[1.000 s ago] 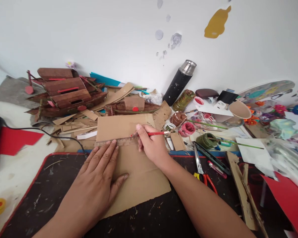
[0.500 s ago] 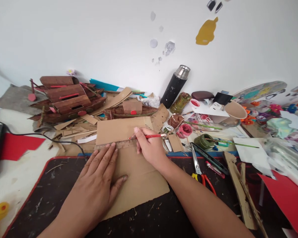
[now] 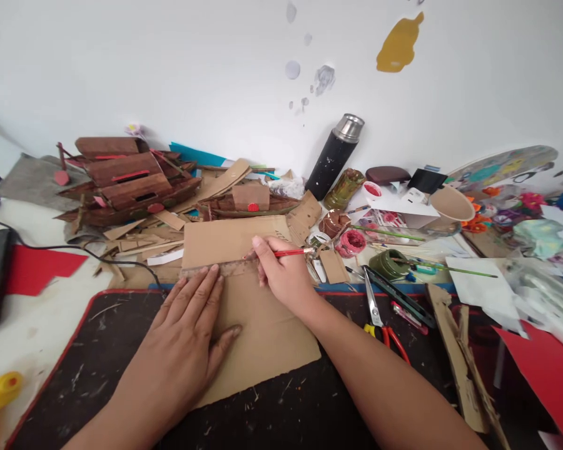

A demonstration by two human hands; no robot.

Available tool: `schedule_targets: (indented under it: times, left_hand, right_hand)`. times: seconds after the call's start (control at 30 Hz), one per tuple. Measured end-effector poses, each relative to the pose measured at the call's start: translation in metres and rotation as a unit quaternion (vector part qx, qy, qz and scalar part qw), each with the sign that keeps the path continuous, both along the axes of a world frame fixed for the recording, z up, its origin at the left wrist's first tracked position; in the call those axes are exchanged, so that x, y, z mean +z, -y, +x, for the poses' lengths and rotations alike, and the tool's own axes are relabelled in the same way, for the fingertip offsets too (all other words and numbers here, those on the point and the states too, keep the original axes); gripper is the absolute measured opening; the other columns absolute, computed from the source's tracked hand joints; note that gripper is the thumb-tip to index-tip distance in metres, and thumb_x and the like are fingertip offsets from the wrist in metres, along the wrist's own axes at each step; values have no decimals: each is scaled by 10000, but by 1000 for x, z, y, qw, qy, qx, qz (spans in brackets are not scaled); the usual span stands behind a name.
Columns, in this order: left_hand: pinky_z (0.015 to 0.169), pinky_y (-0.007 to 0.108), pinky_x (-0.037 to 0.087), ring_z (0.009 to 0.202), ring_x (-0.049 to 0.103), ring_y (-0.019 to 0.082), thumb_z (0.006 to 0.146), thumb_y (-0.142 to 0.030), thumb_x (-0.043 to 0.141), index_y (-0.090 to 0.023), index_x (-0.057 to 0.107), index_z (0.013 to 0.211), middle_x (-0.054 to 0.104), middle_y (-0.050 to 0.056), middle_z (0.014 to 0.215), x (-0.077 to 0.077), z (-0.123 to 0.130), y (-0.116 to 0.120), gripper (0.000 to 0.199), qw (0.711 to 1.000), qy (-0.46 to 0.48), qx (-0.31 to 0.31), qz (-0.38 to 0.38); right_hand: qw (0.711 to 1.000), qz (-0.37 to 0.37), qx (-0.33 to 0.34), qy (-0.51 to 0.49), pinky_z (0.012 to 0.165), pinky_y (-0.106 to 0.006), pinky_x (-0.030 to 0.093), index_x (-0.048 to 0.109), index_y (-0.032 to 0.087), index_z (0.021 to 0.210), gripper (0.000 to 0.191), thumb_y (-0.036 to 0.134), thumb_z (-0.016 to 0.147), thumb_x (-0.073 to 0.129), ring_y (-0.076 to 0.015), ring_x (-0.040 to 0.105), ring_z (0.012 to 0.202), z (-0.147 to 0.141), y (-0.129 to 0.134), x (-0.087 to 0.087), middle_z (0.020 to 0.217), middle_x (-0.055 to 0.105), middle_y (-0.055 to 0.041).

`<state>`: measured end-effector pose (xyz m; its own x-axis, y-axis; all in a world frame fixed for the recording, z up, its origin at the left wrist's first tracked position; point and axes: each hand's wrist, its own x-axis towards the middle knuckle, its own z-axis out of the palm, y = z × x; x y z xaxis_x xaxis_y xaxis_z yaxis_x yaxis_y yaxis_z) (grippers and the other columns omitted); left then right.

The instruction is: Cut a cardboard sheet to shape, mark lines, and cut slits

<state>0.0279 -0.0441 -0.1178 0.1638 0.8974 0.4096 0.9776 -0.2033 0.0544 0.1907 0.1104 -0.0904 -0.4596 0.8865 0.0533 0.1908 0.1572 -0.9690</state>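
Note:
A brown cardboard sheet lies on the dark mat in front of me. Across it runs a narrow see-through ruler, smudged with brown. My left hand lies flat with fingers stretched out, its fingertips pressing on the ruler's left part and the palm over the cardboard. My right hand is closed around a slim red pencil, at the ruler's right end. The pencil's back end points right; its writing tip is close to the ruler's upper edge and partly covered by my fingers.
Model boats and cardboard scraps crowd the back left. A black flask, paint jars and brushes stand at the back right. Scissors, a black cutter and cardboard strips lie on the mat's right side.
The camera view has tilted slightly downward, so the background sits higher or shifted. Both hands stay nearly in place on the ruler and cardboard, with the pencil tip about the same spot.

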Motion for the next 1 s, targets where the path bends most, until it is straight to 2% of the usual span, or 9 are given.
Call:
schedule_targets:
  times: [0.27, 0.57, 0.77, 1.0]
  left_hand:
    - [1279, 601, 391, 1556, 522, 411, 1121, -556, 391, -72, 234, 1771, 528, 242, 1699, 1, -1, 0, 826, 1000, 0, 5, -11]
    - [1288, 560, 390, 1545, 535, 402, 1113, -541, 410, 0, 480, 1646, 544, 272, 1676, 5, -1, -2, 763, 999, -36, 13, -21]
    - [1287, 567, 407, 1566, 516, 388, 1101, -535, 421, -66, 491, 1670, 527, 228, 1703, 9, 1, -1, 741, 996, -43, 28, -71]
    - [1290, 545, 408, 1584, 494, 373, 1102, -583, 423, -68, 506, 1660, 521, 224, 1710, 13, -2, -5, 764, 994, -36, 36, -101]
  right_hand:
    - [1000, 15, 4, -1, 523, -263, 433, 643, 241, 833, 538, 678, 1113, 505, -150, 584, 508, 2, 1, -3, 555, 557, 44]
    - [999, 9, -13, -41, 508, -272, 437, 623, 243, 813, 562, 725, 1084, 523, -147, 553, 462, 1, 1, -2, 533, 537, 50]
    - [999, 15, -15, -48, 492, -281, 430, 634, 239, 807, 604, 770, 1065, 507, -153, 541, 441, 2, 2, -1, 518, 529, 46]
    - [999, 26, -4, -47, 494, -285, 434, 613, 244, 779, 628, 798, 1052, 496, -157, 550, 443, 2, 0, -1, 517, 536, 41]
